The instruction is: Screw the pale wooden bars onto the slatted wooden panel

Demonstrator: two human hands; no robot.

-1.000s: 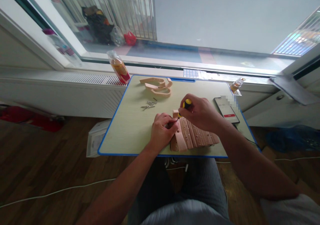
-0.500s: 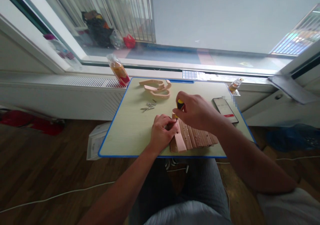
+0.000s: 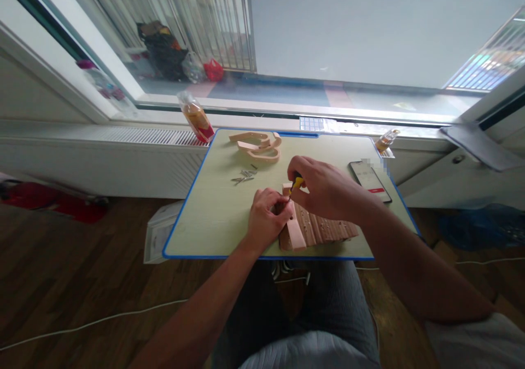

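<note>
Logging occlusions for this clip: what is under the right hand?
Ridged brown wood shows below the right hand, which holds a yellow screwdriver. Whatever the hand covers, including part of the screwdriver, cannot be seen.

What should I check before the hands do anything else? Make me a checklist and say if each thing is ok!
1. Screwdriver held firmly: looks ok; the right hand grips its handle.
2. Left hand clear of the tip: not ok; its fingers are right beside it.
3. Tip seated properly: cannot tell; too small and partly hidden.
4. Pale strip on the brown wood: ok.
5. Phone off the wood: ok; it lies apart on the table.
</note>
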